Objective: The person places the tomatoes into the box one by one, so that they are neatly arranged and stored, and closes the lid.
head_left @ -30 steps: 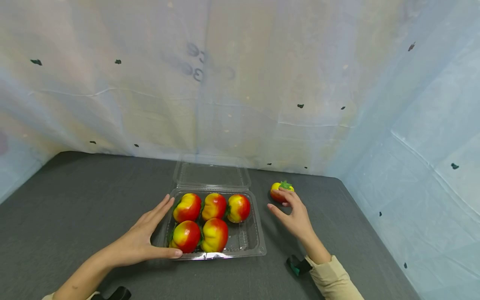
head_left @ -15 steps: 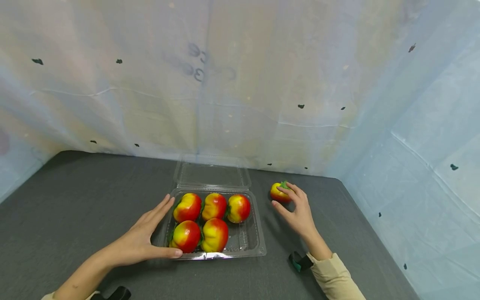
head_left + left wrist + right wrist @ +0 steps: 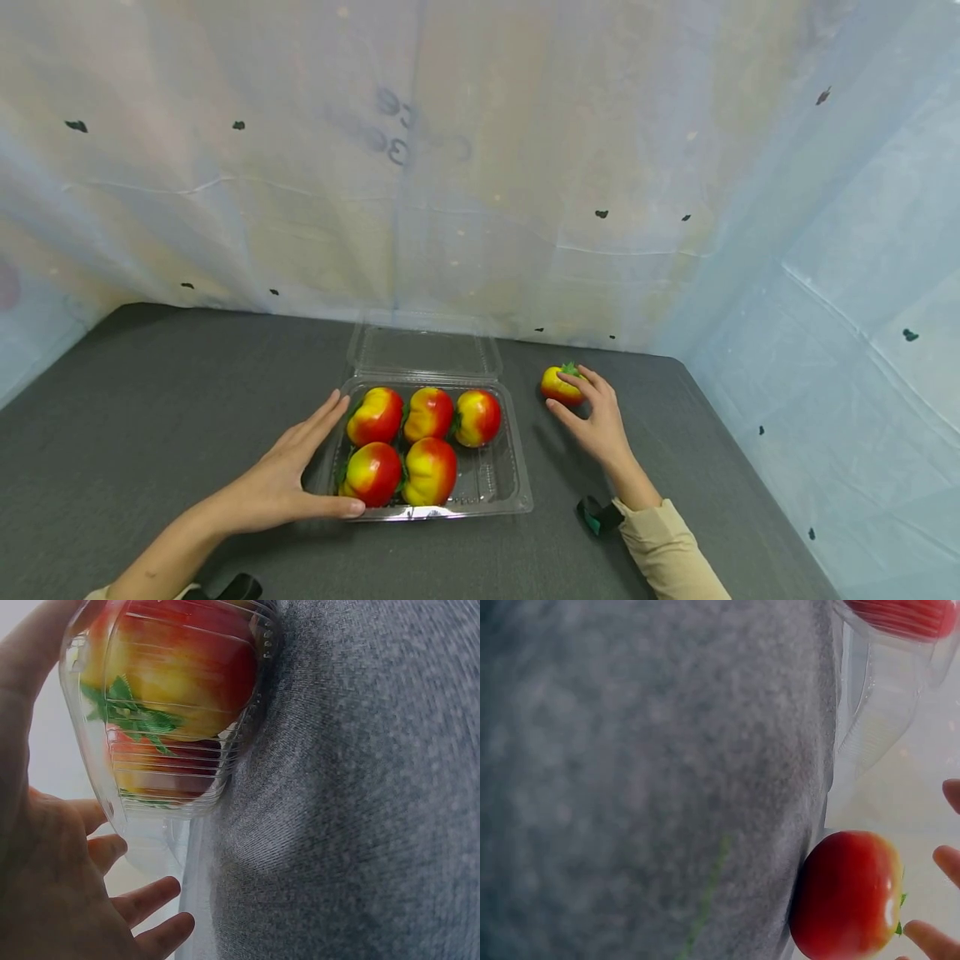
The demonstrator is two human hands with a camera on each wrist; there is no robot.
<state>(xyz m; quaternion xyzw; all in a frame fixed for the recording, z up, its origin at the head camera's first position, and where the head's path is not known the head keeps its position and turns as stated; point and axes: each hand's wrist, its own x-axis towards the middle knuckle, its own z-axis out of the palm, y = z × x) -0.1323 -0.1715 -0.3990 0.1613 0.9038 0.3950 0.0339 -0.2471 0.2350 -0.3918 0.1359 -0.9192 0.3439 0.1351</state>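
A clear plastic clamshell box (image 3: 517, 492) stands on the table with its lid (image 3: 425, 348) folded back. In it sit several red-and-yellow fruits with green leafy tops, such as the front middle fruit (image 3: 430, 472); their exact kind is uncertain. My left hand (image 3: 281, 483) spreads along the box's left side, thumb at the front rim, fingers near the back left corner. To the right, a matching loose fruit (image 3: 555, 387) lies on the table. My right hand (image 3: 600, 425) is beside it, fingers spread and lightly bent; in the right wrist view one fingertip (image 3: 930, 939) is by its leaves.
The dark grey table (image 3: 187, 400) extends left and right of the box. A pale plastic sheet (image 3: 480, 167) hangs behind it, and a bluish sheet (image 3: 847, 333) borders the right side. Black straps (image 3: 596, 515) are at both wrists.
My right hand has shifted slightly right and forward, its fingers over the loose fruit's right side and top. The left hand and box have stayed in place.
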